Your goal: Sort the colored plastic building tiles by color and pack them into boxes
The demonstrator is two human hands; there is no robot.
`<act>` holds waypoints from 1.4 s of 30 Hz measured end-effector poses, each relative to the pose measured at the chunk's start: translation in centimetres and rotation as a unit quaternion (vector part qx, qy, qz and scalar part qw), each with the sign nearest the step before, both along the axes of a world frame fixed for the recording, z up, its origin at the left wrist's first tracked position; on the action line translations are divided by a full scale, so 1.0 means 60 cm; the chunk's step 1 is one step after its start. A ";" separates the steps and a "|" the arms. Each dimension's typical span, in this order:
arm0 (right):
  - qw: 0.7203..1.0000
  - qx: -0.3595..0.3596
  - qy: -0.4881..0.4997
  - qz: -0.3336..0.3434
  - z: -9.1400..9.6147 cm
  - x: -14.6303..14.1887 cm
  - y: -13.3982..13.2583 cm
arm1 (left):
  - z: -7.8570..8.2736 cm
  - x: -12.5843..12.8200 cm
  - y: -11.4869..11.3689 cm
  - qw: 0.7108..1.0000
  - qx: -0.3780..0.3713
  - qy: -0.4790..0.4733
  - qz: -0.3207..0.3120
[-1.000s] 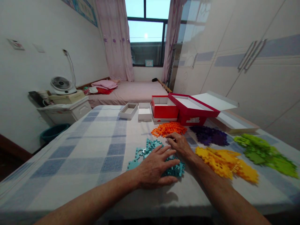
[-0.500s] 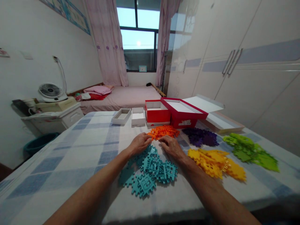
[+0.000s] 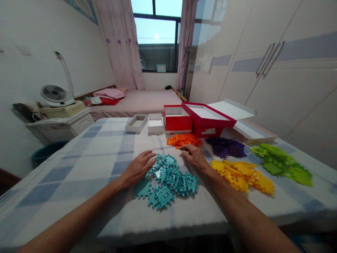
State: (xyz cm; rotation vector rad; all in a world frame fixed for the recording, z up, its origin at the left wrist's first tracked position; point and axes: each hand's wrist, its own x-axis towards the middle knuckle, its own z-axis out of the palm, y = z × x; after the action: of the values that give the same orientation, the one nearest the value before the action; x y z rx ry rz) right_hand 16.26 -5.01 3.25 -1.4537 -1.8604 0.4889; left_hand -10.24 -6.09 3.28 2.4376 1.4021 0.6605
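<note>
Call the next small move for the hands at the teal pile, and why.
Probably sweep both hands inward to bunch the teal pieces. The left hand lies flat on the pile's left edge, the right hand open at its far right corner beside the orange pile, and the pieces lie loosely spread.

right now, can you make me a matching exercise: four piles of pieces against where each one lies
Piles:
1. teal pile
2. orange pile
3. purple pile
4. green pile

Places:
a. farthest right
b. just before the small red box
c. between the left hand and right hand
d. just before the big red box

Pairs: 1-c, 2-b, 3-d, 4-a
</note>
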 end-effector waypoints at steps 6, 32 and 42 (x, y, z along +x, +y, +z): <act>0.994 -0.058 -0.013 0.095 0.021 -0.024 -0.006 | -0.007 0.004 0.011 0.999 0.024 -0.025 -0.007; 0.988 0.125 -0.077 0.049 0.029 -0.055 -0.191 | -0.034 -0.037 0.104 0.971 -0.036 -0.181 0.152; 0.983 0.047 0.088 -0.155 -0.041 0.025 -0.215 | -0.028 -0.037 0.102 0.954 -0.066 -0.234 0.174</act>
State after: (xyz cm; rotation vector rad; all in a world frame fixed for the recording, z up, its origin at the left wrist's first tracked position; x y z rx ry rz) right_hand 17.76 -17.88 0.80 -1.5491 -1.4660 0.3584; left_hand -12.47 0.03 1.58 1.7811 1.6104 1.0960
